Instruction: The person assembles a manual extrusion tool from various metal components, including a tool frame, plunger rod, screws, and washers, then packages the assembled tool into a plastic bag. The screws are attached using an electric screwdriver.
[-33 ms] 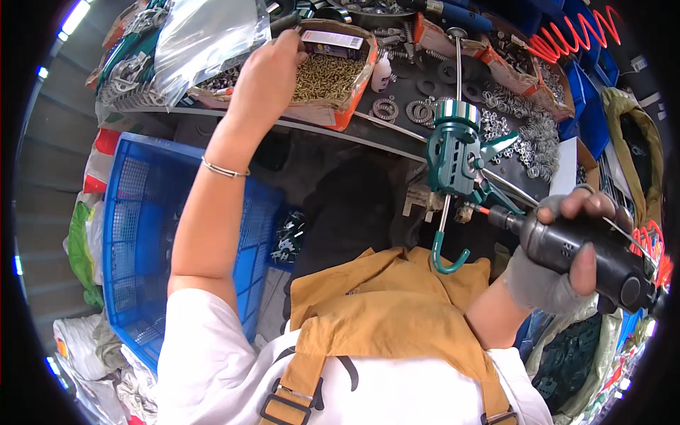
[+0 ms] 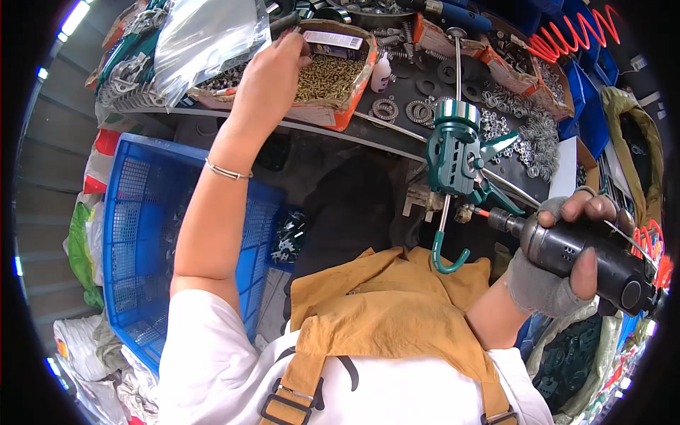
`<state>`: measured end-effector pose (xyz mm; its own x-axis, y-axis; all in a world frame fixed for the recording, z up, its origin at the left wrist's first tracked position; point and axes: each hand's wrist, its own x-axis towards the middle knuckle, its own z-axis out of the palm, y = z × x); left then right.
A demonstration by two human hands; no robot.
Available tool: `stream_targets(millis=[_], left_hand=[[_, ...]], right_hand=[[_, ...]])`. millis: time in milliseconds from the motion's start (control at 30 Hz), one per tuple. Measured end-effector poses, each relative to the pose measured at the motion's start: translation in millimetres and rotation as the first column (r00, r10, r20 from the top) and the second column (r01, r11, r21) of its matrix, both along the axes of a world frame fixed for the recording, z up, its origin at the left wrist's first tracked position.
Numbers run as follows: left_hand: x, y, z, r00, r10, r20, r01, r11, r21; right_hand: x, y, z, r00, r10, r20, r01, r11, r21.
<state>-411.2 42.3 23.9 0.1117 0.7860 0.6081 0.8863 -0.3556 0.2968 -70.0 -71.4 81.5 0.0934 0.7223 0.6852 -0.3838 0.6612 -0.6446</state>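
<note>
My left hand (image 2: 273,78) reaches over a cardboard box (image 2: 347,117) of small brass-coloured screws (image 2: 326,79). Its fingers are curled together at the box's left part, and what they hold, if anything, is hidden. In my right hand (image 2: 559,273), which wears a grey fingerless glove, is a black power screwdriver (image 2: 581,258). The driver's tip points left, close to a small metal fixture (image 2: 464,212). A green caulking gun body (image 2: 453,157) stands in front of me at the bench edge, with a steel rod through it ending in a green hook (image 2: 450,266). Neither hand touches it.
Steel rings (image 2: 419,111), springs and nuts (image 2: 499,134) lie on the dark bench, beside a small white bottle (image 2: 381,73). Clear plastic bags (image 2: 212,42) cover parts at the far left. A blue crate (image 2: 131,248) stands below left. A red coiled hose (image 2: 574,39) hangs far right.
My left hand has shifted slightly toward me and to the right over the screw box. The driver in my right hand has barely moved.
</note>
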Motion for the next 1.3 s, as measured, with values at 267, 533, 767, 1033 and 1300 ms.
stream_targets(millis=[267,533,767,1033,1300], left_hand=[[67,-51,22,0.848,-0.113,0.517,0.195,0.975,-0.107],[162,-155,-30,-0.452,0.596,0.663,0.857,0.496,0.139],[170,-152,-30,-0.412,0.58,0.703,0.876,0.464,0.13],[177,-157,-37,-0.375,0.448,0.812,0.851,0.513,0.11],[166,-123,-36,-0.271,0.201,0.941,0.595,0.804,-0.001]], right_hand=[[0,-16,1,0.999,-0.029,0.035,0.03,0.999,-0.024],[-30,-24,4,0.997,0.064,0.049,-0.066,0.996,0.055],[-29,-28,9,0.997,-0.04,0.066,0.04,0.999,-0.007],[-21,-28,10,0.991,0.015,0.134,-0.018,1.0,0.02],[-18,-19,12,0.986,0.144,0.087,-0.145,0.989,0.008]])
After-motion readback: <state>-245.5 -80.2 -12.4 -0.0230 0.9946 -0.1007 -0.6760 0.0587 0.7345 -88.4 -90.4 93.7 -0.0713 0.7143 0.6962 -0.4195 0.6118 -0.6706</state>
